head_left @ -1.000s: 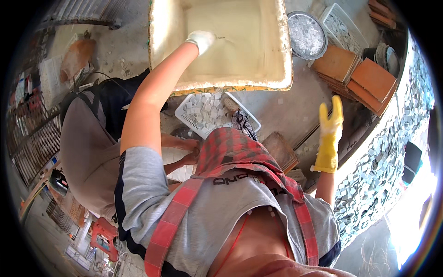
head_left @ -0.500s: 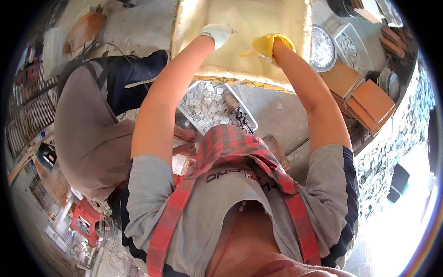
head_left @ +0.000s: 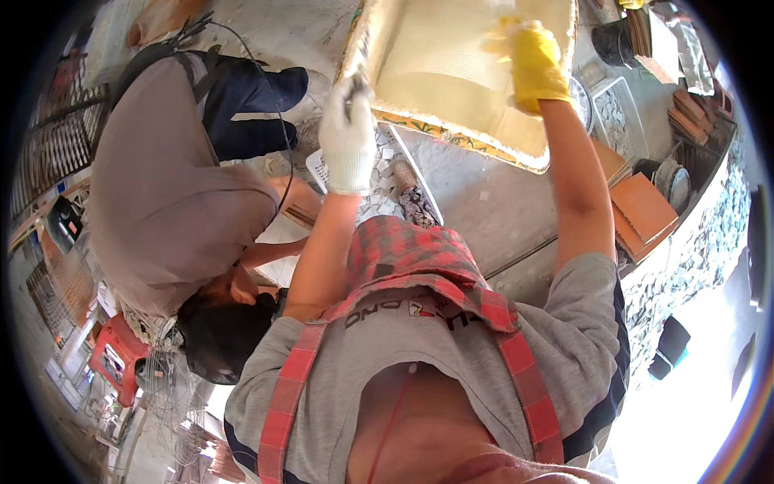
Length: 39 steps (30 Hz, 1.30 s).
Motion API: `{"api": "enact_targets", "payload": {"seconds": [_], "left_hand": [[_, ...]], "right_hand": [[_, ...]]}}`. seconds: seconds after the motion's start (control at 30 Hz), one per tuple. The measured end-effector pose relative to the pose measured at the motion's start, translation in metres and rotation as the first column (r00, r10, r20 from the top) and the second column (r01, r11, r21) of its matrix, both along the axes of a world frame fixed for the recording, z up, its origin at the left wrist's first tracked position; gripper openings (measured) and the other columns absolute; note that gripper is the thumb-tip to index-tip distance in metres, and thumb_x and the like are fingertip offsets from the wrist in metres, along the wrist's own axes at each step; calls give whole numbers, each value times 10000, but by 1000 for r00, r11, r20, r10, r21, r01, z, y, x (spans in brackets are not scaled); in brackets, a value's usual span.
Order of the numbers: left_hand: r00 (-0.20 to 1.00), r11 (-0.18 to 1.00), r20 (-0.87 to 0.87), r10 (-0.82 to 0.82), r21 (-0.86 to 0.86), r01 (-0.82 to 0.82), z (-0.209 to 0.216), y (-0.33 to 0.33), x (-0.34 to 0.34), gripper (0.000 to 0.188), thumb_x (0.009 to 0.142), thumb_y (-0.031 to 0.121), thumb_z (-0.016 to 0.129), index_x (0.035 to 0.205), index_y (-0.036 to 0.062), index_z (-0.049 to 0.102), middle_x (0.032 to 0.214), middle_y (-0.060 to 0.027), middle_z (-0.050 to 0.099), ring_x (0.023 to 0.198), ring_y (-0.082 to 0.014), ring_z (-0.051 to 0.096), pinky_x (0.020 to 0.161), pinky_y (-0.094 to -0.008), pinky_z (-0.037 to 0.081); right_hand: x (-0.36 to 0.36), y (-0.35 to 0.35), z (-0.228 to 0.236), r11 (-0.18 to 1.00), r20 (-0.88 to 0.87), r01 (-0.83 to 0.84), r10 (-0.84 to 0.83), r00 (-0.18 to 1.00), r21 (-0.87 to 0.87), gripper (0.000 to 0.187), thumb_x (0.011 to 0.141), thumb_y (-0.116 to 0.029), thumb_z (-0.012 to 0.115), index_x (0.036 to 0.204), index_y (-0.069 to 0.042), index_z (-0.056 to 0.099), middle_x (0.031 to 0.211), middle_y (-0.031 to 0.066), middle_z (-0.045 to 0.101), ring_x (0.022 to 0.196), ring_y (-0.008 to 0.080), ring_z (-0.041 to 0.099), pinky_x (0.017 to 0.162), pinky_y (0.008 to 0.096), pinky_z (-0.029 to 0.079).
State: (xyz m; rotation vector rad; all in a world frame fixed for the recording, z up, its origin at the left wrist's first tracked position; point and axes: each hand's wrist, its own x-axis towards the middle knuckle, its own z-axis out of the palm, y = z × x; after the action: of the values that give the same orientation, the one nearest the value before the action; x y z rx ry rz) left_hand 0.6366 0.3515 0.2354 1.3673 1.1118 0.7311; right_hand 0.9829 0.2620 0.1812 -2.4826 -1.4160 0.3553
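A large shallow cream-coloured tray [head_left: 451, 127] with a patterned yellow-green outer edge lies at the top of the view. By its near left corner is my left hand [head_left: 348, 149] in a white knitted glove, fingers closed around something small and greyish that I cannot make out. My right hand [head_left: 538, 71], in a yellow glove, is over the right part of the tray. Its fingers are smeared by motion, so their pose and anything in them cannot be told.
Under the tray's near edge, a white plastic crate [head_left: 387, 153] holds pale tile pieces. A person [head_left: 177, 185] bends down close on my left. Stacked brown tiles [head_left: 642, 211], another crate [head_left: 619, 113] and a black bucket [head_left: 613, 42] stand to the right.
My left hand has drawn back from inside the tray to its near left corner. My right hand has moved right and away. The tray appears shifted right and turned. The person on the left leans lower.
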Motion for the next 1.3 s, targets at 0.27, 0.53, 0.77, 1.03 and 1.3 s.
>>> {"api": "enact_targets", "payload": {"seconds": [0.27, 0.53, 0.77, 1.03, 1.3], "left_hand": [[980, 964, 120, -160, -196, 181, -39, -79, -112, 339, 1010, 93, 569, 1327, -22, 601, 999, -74, 716, 677, -81, 591, 622, -234, 492], [909, 848, 115, -400, -329, 415, -61, -112, -168, 335, 999, 104, 546, 1310, 27, 644, 1049, -48, 721, 746, -81, 671, 618, -228, 510], [865, 663, 284, -414, -557, 500, -77, -154, -222, 371, 997, 128, 535, 1343, 36, 635, 1038, 23, 644, 730, -37, 611, 513, -182, 421], [800, 465, 309, -514, -684, 563, -85, -202, -327, 415, 979, 80, 502, 1375, 25, 615, 998, 9, 653, 719, -49, 569, 495, -196, 395], [923, 651, 123, -364, -675, 347, -142, -245, -477, 398, 943, 145, 549, 1310, 56, 675, 853, -32, 679, 641, -98, 604, 494, -250, 451]], "right_hand": [[-49, -73, 166, 769, -633, 542, -239, 737, 340, 409, 1035, -307, 520, 1289, -42, 700, 1112, 73, 778, 912, 134, 717, 773, 280, 560], [-98, -210, 212, 778, -562, 356, -5, 827, 517, 530, 1033, -436, 506, 1288, -13, 699, 1138, 92, 769, 925, 135, 696, 724, 260, 543], [-192, -287, 204, 856, -607, 364, -77, 791, 367, 559, 1034, -460, 494, 1294, -6, 692, 1147, 93, 766, 908, 123, 690, 702, 242, 531], [-310, -306, 154, 967, -721, 254, -171, 672, 7, 592, 1036, -487, 481, 1300, 1, 685, 1158, 95, 764, 889, 110, 683, 677, 223, 517], [-403, -265, 41, 983, -828, 9, -161, 537, -185, 565, 1034, -482, 496, 1280, -18, 704, 1156, 94, 769, 836, 82, 662, 637, 187, 482]]}}
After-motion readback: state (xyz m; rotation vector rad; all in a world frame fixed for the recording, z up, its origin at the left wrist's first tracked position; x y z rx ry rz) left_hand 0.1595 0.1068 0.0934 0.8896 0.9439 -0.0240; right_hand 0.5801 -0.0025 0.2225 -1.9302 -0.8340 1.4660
